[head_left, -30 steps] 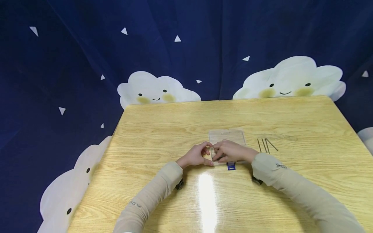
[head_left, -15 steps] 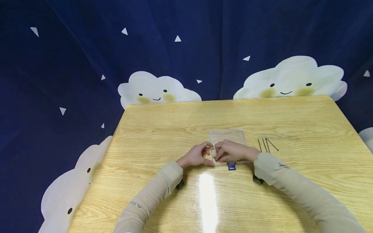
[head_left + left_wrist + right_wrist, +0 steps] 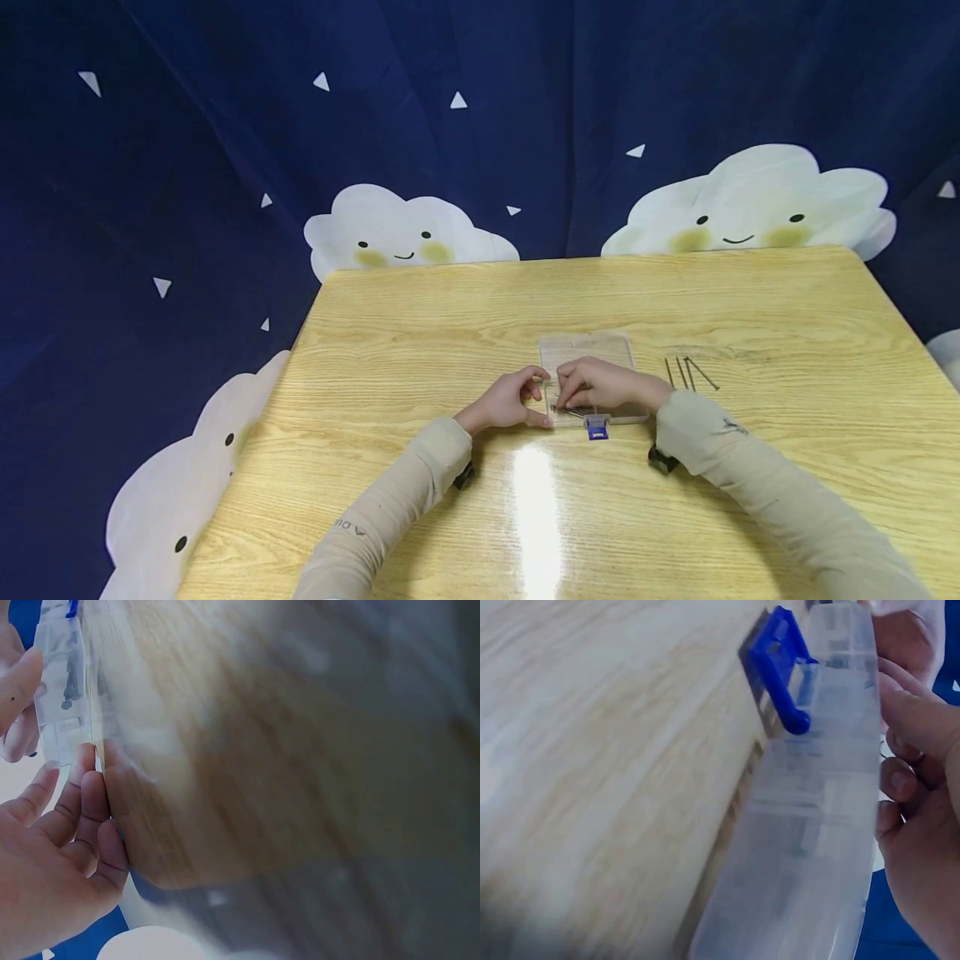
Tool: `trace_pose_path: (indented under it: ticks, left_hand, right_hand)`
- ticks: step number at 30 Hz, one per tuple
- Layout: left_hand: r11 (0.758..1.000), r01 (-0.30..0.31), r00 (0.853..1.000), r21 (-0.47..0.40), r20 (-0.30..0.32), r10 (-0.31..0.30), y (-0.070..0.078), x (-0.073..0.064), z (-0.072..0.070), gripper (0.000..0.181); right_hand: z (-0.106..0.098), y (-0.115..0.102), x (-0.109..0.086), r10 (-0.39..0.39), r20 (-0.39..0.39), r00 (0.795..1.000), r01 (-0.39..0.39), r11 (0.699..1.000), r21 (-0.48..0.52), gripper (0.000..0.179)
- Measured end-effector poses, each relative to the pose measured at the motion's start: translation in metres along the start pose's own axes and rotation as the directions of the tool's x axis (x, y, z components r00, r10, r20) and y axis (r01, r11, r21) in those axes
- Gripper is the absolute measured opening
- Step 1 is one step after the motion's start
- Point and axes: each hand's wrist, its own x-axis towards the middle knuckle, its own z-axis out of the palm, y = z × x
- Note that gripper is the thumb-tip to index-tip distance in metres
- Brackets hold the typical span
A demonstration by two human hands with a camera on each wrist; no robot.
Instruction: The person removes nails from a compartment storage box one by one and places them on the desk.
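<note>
A clear plastic box (image 3: 633, 416) with a blue latch (image 3: 778, 675) lies on the table, its lid (image 3: 592, 348) laid back. My left hand (image 3: 506, 400) grips the left end of the box, thumb on the near side and fingers on the far side. My right hand (image 3: 600, 383) is over the box's left part, thumb and fingers drawn together with the tips down inside the wall. A thin dark nail-like piece (image 3: 576, 413) lies right at those fingertips; I cannot tell whether they pinch it. Through the wall in the left wrist view, a dark headed piece (image 3: 69, 690) shows.
Several long thin dark nails (image 3: 692, 374) lie on the wooden table (image 3: 420, 333) to the right of the box, one slanting across. A dark blue curtain (image 3: 480, 125) with white clouds hangs behind the table.
My right hand has drawn slightly up and to the right within the box, and the thin dark piece beneath its fingertips has come into view. My left hand stays on the box end.
</note>
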Motion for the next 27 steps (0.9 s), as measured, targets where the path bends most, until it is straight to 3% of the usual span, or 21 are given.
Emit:
trace_pose_path:
  ticks: [11,27]
  left_hand:
    - [1.000,-0.007,1.000,0.006,-0.009,0.007,0.001,0.000,-0.001,0.061]
    - [1.000,0.002,1.000,-0.003,0.017,-0.002,0.001,0.003,-0.005,0.062]
  right_hand:
    - [-0.002,0.003,-0.004,0.029,-0.104,0.994,-0.021,0.997,0.072,0.011]
    - [-0.014,0.003,-0.019,0.106,-0.149,0.983,-0.075,0.977,0.201,0.016]
